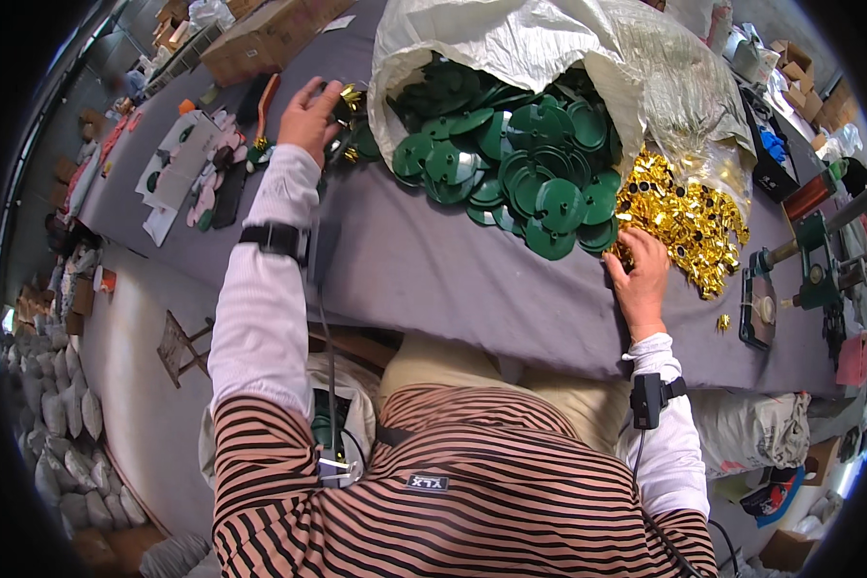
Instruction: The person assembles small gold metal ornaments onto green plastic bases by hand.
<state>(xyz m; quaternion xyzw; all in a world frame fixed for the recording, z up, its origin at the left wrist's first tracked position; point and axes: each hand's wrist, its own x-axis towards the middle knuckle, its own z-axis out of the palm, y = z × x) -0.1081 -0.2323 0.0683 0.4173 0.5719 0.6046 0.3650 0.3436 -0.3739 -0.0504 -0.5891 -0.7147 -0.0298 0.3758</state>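
By the right hand (643, 277), gold pieces (686, 223) glint — small, foil-bright.

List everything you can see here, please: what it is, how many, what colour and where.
Green discs: many, green, spilling from the sack's mouth
Woven sack: one, white, on the table's far side
Gold foil pieces: many, gold, mostly heaped right of the discs
Table: one, grey cover, centre
Cardboard box: one, brown, table's far left
Filled bags: many, pale grey, left floor
Other background items: too small to tell
Striped shirt: one, pink and black, bottom
Wrist devices: two, black, one per forearm
Left hand: one, bare, beside gold pieces left of the sack
Right hand: one, bare, at the gold heap's near edge
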